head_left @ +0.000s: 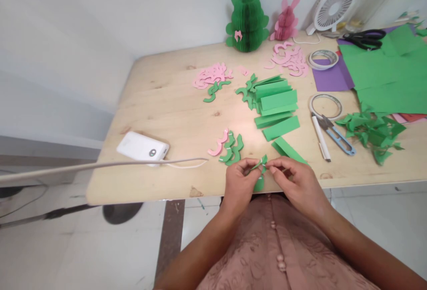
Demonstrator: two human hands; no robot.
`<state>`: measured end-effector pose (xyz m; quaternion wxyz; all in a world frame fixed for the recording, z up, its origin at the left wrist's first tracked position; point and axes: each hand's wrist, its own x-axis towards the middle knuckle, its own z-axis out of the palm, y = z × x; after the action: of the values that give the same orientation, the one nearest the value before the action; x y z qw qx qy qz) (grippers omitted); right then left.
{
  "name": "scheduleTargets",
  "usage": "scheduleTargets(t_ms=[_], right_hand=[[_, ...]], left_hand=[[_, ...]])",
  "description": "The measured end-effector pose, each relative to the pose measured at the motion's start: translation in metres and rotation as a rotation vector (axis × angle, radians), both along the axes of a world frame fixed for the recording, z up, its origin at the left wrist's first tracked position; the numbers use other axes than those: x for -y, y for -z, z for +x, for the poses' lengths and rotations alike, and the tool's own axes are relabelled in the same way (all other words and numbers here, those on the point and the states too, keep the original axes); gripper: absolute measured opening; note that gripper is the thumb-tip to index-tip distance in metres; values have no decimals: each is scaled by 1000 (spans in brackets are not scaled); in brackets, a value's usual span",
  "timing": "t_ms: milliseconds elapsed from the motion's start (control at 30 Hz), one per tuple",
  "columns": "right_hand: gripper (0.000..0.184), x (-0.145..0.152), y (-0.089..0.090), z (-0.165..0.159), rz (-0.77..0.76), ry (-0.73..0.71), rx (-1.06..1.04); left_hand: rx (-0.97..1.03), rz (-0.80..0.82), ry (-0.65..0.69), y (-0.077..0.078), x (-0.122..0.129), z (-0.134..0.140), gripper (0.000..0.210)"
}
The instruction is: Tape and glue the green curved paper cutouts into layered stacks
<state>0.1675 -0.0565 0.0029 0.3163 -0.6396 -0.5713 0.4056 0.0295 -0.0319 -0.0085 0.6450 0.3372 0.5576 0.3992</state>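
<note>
Near the table's front edge, my left hand (242,181) is closed on a wavy green paper cutout (263,160) with a small white strip on it. The thumb and forefinger of my right hand (295,181) pinch together at the cutout's right side, by that strip. Another green piece (259,183) hangs or lies just below the fingers; which, I cannot tell. Just beyond my left hand lie wavy green cutouts (236,150), some with white strips, and a pink one (218,144). Folded green paper strips (278,103) lie beyond my right hand.
Behind stand a green honeycomb-paper rabbit (247,23), a smaller pink one (286,23) and a white fan (334,7). Tape rolls (323,59), a white pen (320,138), blue-handled snips (338,135) and green scraps (373,130) lie right. Left is a white power bank (142,147) with its cable.
</note>
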Motion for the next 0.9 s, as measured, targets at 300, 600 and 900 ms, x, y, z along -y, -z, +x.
scheduleTargets(t_ms=[300,600,900], right_hand=[[23,1,-1,0,29,0,10],[24,1,-4,0,36,12,-10],[24,2,-3,0,16,44,-30]], left_hand=[[4,3,-15,1,0,1,3],[-6,1,-18,1,0,1,5],[-3,-19,-41,0,0,2,6]])
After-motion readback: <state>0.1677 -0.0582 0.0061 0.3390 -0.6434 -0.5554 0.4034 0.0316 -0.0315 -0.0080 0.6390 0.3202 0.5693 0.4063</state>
